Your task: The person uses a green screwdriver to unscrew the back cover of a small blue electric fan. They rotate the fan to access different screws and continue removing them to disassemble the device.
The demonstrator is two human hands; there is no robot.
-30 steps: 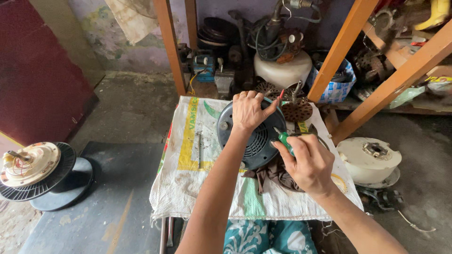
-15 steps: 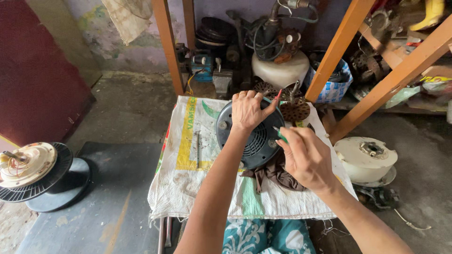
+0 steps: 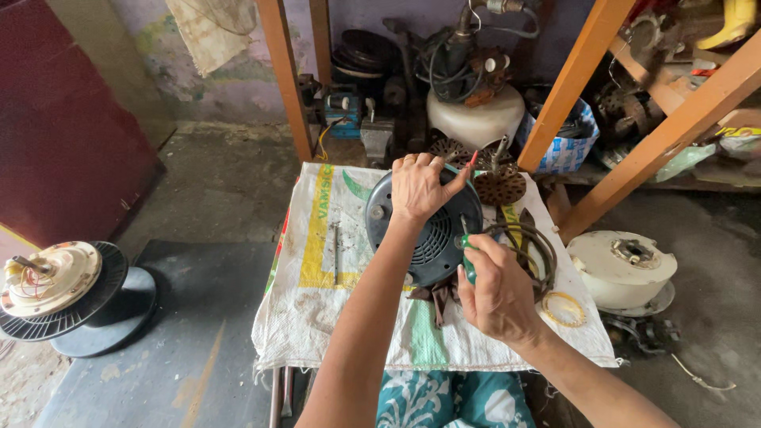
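Nearest, the right hand is curled into a fist, its grip pressed tight round a green-handled screwdriver whose tip is hard to make out against the dark round fan housing. The housing lies on the sack-covered surface, partly hidden beneath the left hand, whose spread grip presses flat on its top, forearm stretched forward.
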